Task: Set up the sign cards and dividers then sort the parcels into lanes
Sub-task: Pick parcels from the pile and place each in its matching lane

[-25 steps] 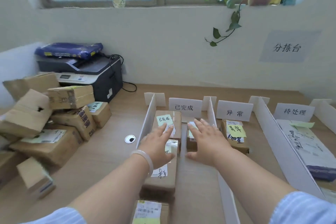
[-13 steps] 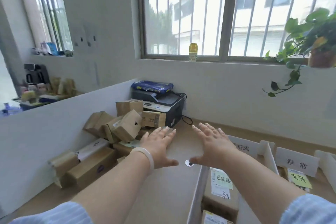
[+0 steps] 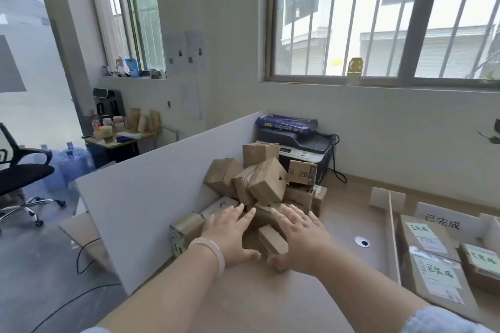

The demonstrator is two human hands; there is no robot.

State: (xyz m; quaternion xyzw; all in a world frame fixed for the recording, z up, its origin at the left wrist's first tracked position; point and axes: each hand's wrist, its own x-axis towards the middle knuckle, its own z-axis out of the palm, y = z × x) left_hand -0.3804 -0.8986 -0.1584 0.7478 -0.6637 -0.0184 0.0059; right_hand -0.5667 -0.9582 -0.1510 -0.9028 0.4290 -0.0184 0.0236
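From where I stand, the danger is the heap of parcels itself. It is loosely thrown together, with several boxes tilted and leaning on one another against the white partition at the far left of the worktop. If a low box is drawn out, I would expect the ones propped above it to slide or tumble, perhaps against the printer just behind. A hurried two-handed scoop could do the same.

The left hand and the right hand are both out over the near foot of the heap, fingers straight and spread wide, holding nothing. A small parcel lies between them, close by both thumbs; I cannot tell whether either hand touches it.

The parcels are plain brown cartons of mixed sizes, taped, some with dented corners, printed labels or handwriting. They look light but awkward to grip.

Off to the right, beyond a white divider, sorted parcels with green notes lie flat in a lane beneath a sign card.
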